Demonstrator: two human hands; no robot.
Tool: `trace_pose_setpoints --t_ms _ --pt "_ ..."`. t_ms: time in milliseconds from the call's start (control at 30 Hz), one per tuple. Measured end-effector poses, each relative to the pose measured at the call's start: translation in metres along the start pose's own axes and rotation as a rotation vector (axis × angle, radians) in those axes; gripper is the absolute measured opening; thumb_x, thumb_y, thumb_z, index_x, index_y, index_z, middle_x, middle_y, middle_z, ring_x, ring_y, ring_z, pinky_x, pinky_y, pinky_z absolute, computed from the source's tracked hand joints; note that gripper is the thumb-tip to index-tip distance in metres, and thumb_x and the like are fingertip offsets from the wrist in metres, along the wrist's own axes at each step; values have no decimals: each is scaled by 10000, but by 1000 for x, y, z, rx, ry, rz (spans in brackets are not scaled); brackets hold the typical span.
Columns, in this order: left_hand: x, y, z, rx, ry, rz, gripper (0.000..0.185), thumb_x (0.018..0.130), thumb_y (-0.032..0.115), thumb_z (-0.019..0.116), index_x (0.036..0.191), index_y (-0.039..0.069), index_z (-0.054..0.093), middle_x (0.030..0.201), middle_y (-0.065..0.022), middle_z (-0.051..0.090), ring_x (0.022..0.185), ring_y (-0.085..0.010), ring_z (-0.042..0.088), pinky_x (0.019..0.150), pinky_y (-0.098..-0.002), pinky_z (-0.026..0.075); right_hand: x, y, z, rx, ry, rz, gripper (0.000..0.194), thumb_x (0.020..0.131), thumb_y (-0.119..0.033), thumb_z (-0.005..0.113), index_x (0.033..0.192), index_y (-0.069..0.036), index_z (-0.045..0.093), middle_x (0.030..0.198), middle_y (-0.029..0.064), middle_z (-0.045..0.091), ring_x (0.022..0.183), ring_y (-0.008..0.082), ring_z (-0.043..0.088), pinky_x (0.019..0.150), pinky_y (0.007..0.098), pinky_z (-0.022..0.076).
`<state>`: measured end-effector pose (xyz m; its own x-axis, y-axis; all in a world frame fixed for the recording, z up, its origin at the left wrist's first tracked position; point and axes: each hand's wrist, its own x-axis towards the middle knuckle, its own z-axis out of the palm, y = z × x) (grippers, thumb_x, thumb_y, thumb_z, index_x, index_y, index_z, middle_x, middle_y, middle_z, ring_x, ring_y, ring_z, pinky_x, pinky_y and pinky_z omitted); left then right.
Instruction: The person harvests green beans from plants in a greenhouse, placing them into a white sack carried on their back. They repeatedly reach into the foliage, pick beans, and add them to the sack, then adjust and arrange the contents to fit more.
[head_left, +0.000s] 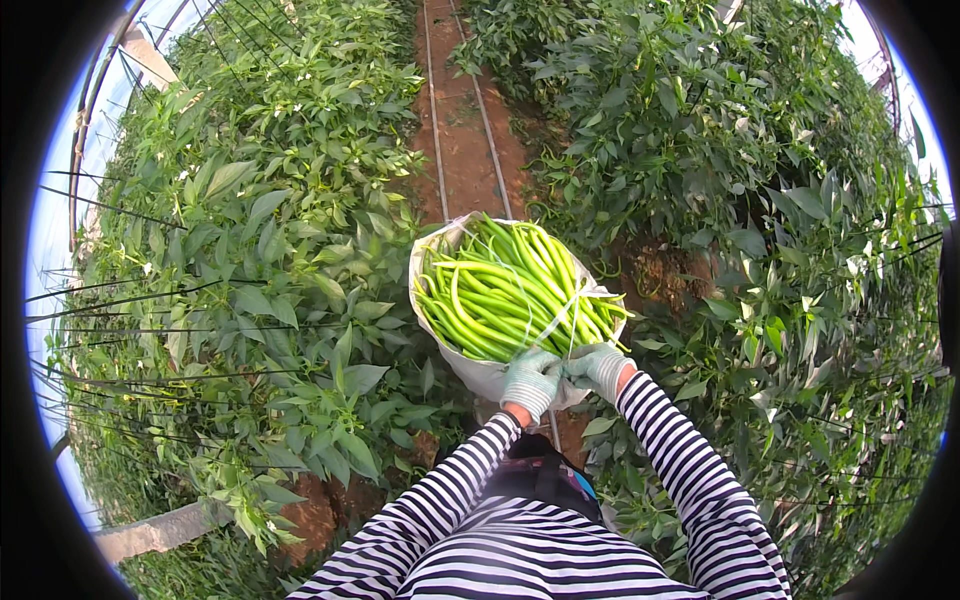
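Note:
Before me stands a white woven sack (480, 373), its mouth filled with long green peppers (499, 292). A thin white string (559, 322) crosses over the peppers from the sack's rim down to my hands. My left hand (534, 375), in a pale green knit glove with a striped cuff, is curled at the near rim around the string. Close beside it, my right hand (598, 367), gloved alike, pinches the string at the right. The fingertips of both hands are partly hidden, and their exact grip is hard to see.
Dense pepper plants (315, 247) rise on the left, with more pepper plants (675, 150) on the right. Two pale rails (487, 142) run along the reddish soil path (461, 135) beyond the sack. Dark support strings (150, 296) slant through the left foliage. A concrete beam (161, 531) lies lower left.

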<state>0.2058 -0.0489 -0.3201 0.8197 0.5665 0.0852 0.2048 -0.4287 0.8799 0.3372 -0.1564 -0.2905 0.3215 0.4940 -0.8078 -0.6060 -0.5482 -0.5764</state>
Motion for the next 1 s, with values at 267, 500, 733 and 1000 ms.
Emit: trace_pose_setpoints --t_ms 267,500,733,1000 --pt "3 -9 4 -43 -40 -57 60 752 95 709 789 51 723 799 -148 672 799 -336 632 818 -409 499 -7 -3 9 55 83 -65 379 727 33 758 1084 97 647 795 110 666 593 175 604 530 289 495" --pt "2 -11 4 -67 -51 -24 59 778 20 694 834 7 710 802 -144 666 750 -285 645 722 -353 508 62 40 5 -460 269 -301 178 681 63 669 854 17 677 676 78 620 533 197 570 479 334 458" --pt "3 -2 -1 -25 -71 -53 84 777 37 696 856 15 714 851 -156 675 786 -318 650 746 -375 515 52 49 15 -190 379 -264 251 662 82 646 903 21 677 710 89 633 565 196 589 505 333 480" --pt "5 3 -4 91 -113 -6 87 790 64 689 871 52 719 862 -148 674 820 -334 651 754 -398 513 4 55 49 -568 694 -438 411 744 -101 728 1121 -21 585 745 80 669 671 241 658 674 340 529"
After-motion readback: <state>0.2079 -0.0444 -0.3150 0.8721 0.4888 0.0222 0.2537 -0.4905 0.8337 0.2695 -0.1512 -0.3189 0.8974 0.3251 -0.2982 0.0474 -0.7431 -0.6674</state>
